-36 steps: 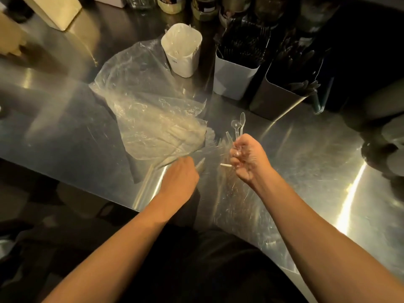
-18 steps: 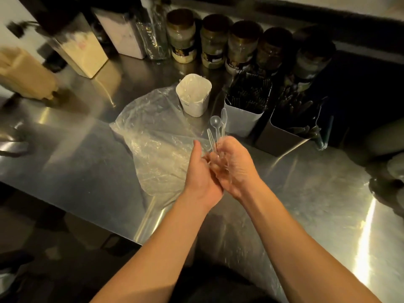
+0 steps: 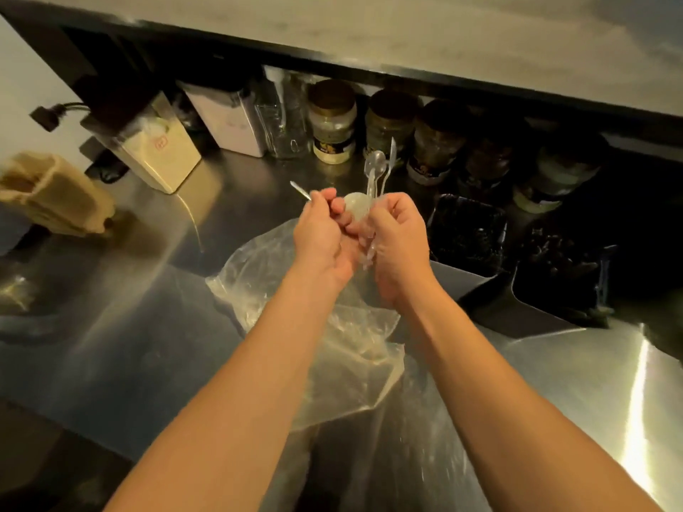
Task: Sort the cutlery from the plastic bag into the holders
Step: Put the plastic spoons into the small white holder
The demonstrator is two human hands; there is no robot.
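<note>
Raised higher now, right hand [image 3: 397, 238] grips clear spoons [image 3: 374, 170]; left hand [image 3: 321, 234] pinches one clear piece [image 3: 300, 190].

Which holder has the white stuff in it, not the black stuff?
The small white holder, mostly hidden behind the hands, left of the two others. It looks pale inside, while the middle holder and right holder hold dark cutlery.

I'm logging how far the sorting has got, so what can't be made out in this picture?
- White holder: mostly hidden behind both hands, head view; its fill unreadable.
- Clear cutlery in the right hand: handles covered by the grip; count unclear.
- Piece in the left hand: only a thin tip shows; type unknown.
- Two dark holders: too dim to tell the cutlery types.
- Plastic bag: arms and glare hide any leftovers.
</note>
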